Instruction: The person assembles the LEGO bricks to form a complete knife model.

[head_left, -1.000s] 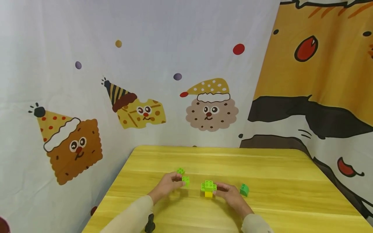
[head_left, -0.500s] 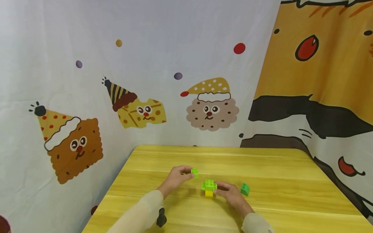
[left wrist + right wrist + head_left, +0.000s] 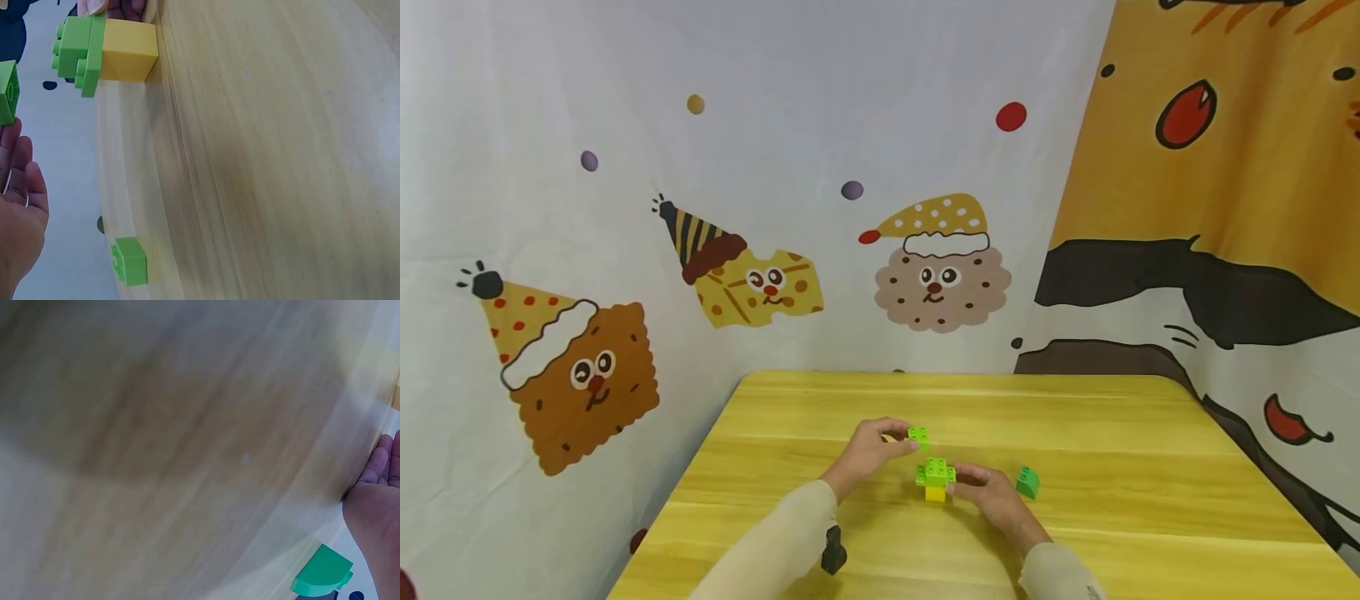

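My left hand (image 3: 868, 452) pinches a lime green toy brick (image 3: 918, 437) above the table, just behind and left of a small brick stack. That brick (image 3: 9, 94) shows its hollow underside in the left wrist view. The stack has a yellow brick (image 3: 935, 493) at the bottom, then a wide lime plate with a lime brick (image 3: 936, 470) on top. At the stack's right side, my right hand (image 3: 996, 498) holds the plate's end between thumb and fingers. Another lime brick (image 3: 130, 261) rests on the table in the left wrist view; the left hand hides it from the head view.
A darker green brick with a curved side (image 3: 1027, 482) lies right of my right hand. The wooden table (image 3: 1120, 433) reaches back to a cartoon-printed cloth (image 3: 820, 350). A black device (image 3: 832, 551) hangs at the left cuff.
My left hand has carried its lime brick rightward and farther back, from left of the stack to close behind it. The right hand and the stack stay in place.
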`<state>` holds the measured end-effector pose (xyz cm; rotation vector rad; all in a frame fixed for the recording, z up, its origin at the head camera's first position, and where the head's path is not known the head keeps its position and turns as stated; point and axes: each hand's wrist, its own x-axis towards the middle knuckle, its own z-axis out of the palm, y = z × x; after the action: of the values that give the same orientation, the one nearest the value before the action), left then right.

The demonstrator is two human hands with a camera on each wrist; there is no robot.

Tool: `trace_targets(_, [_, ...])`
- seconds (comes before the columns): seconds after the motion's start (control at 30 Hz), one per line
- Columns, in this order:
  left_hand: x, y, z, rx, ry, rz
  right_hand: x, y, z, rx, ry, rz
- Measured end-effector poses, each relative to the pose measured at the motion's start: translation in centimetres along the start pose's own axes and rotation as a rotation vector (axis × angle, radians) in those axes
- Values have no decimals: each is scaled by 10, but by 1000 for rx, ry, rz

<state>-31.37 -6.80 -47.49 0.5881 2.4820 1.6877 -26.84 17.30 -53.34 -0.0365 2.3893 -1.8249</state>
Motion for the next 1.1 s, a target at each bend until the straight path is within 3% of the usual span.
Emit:
trace_targets(0.4, [2, 4, 11, 15, -50, -1, 4, 1, 0, 2, 6, -7])
trace_targets(1.1, [-3, -10, 22, 80, -74, -46, 2, 1, 2, 11, 21, 2])
